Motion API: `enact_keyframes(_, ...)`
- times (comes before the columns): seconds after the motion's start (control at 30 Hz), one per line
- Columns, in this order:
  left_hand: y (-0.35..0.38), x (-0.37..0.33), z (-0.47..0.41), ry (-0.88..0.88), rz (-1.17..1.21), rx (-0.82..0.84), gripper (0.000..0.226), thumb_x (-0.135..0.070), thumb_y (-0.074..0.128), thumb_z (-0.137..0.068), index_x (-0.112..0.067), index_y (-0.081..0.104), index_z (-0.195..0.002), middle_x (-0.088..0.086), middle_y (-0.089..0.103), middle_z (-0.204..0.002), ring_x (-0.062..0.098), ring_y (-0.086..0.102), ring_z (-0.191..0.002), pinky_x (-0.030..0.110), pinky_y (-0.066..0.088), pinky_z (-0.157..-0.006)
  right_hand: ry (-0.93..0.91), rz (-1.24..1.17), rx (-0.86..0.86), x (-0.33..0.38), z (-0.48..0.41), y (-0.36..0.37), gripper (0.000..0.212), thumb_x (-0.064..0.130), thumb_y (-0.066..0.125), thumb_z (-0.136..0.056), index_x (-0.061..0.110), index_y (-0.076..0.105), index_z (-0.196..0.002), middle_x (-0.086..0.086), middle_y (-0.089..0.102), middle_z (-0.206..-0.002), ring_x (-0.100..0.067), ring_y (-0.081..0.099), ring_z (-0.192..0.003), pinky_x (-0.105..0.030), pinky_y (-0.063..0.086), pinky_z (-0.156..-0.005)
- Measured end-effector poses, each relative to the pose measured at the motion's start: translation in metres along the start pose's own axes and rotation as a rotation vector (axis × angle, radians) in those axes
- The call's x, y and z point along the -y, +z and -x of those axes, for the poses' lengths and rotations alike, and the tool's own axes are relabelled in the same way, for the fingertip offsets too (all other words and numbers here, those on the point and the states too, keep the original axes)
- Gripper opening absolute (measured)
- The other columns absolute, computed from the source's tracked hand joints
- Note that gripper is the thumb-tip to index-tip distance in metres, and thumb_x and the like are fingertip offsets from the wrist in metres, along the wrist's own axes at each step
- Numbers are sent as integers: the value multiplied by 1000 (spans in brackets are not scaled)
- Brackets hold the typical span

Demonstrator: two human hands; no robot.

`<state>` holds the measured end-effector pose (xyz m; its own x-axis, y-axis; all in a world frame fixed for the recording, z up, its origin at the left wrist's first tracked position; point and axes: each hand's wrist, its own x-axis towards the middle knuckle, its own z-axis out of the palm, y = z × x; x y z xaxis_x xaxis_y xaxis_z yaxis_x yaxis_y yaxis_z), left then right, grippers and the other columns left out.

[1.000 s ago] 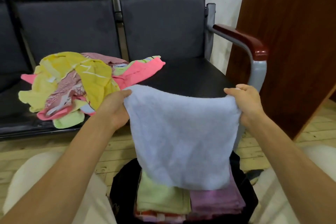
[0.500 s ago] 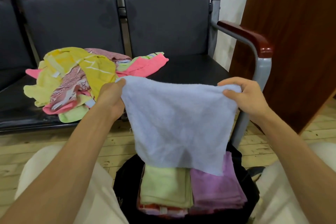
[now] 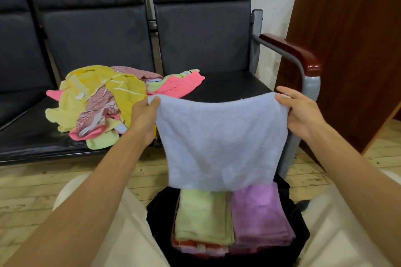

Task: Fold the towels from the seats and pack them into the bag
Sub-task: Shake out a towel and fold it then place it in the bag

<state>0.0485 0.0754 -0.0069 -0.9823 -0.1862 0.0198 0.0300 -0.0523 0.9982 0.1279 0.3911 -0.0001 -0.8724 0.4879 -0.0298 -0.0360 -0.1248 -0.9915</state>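
Hands (image 3: 143, 118) (image 3: 301, 115) pinch a fluffy pale-blue terry towel (image 3: 219, 143), hanging square.

Hidden behind the hanging pale blue towel (image 3: 219, 143): the far rim of the black bag (image 3: 300, 223), the far ends of the folded green towel (image 3: 202, 217) and purple towel (image 3: 260, 217), and the near edge of the right seat (image 3: 227, 86). Buried under those two: more folded towels, only thin red and pink edges showing. Tucked behind the towel's top corners: the fingertips of the left hand (image 3: 144, 115) and right hand (image 3: 300, 112). Overlapped in the heap of loose towels (image 3: 97, 104): count impossible to tell. Cut off by the near edge: the bag's near side and both forearms. Cut off at left: the far-left seat. Cut off at right: the brown wooden board (image 3: 351, 60).
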Motion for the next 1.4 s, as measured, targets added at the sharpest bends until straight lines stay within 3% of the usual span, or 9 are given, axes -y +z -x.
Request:
enact_keyframes(0.13,-7,-26,-19,37,-129,4,24,-16,52,-97,0,57,-115,12,59,-115,27,57,-105,39,48,-89,-124,212,-80,26,-13,11,15,12,66,-90,26,70,-89,-3,63,-119,-24,56,-113,-41,49,-99)
enact_keyframes(0.23,-12,-49,-28,102,-231,6,21,-15,53,-95,4,60,-102,13,60,-101,24,55,-92,35,45,-77,-229,347,-119,48,-20,15,11,11,67,-90,21,72,-93,-3,63,-119,-21,53,-114,-34,45,-97)
enact_keyframes(0.37,-14,-78,-27,173,-241,18,9,-10,58,-88,-9,60,-80,6,50,-81,19,45,-76,32,38,-69,-271,331,-129,73,-21,20,13,8,67,-89,21,72,-89,-3,63,-120,-21,53,-114,-35,46,-99)
enact_keyframes(0.5,-16,-97,-20,198,-174,8,3,-10,67,-84,-13,68,-86,5,61,-93,19,56,-86,33,48,-77,-235,305,-160,89,-19,21,13,10,66,-90,18,73,-98,2,60,-110,-20,53,-111,-37,45,-104)
enact_keyframes(0.63,-18,-107,-15,200,-200,5,14,-13,69,-86,-7,72,-98,8,68,-104,20,62,-98,37,54,-87,-233,333,-155,90,-19,19,18,10,65,-90,16,73,-105,3,58,-111,-20,52,-113,-39,43,-107)
enact_keyframes(0.9,-16,-110,-19,269,-311,50,30,-7,78,-77,-5,71,-106,12,68,-111,26,63,-103,38,55,-88,-296,485,-150,97,-21,16,36,8,71,-86,9,67,-122,-9,57,-130,-29,50,-120,-40,44,-106)
enact_keyframes(1.03,-13,-105,-13,431,-457,-38,29,-8,79,-76,-8,73,-104,9,69,-106,21,63,-97,31,53,-85,-360,700,-108,94,-21,10,44,1,71,-83,8,63,-126,-12,57,-133,-32,51,-122,-42,44,-104)
enact_keyframes(1.2,-11,-103,-15,634,-696,-116,18,-11,71,-83,-5,75,-100,13,72,-101,25,65,-97,26,46,-85,-529,916,-104,92,-21,8,23,3,61,-92,2,69,-114,-18,67,-112,-30,60,-104,-32,45,-94)
enact_keyframes(1.4,-6,-108,-25,605,-812,-156,17,-18,62,-92,-4,71,-96,14,66,-101,30,61,-93,32,45,-74,-559,979,-217,95,-29,10,21,13,67,-90,4,73,-108,-13,70,-98,-21,61,-81,-31,51,-83)
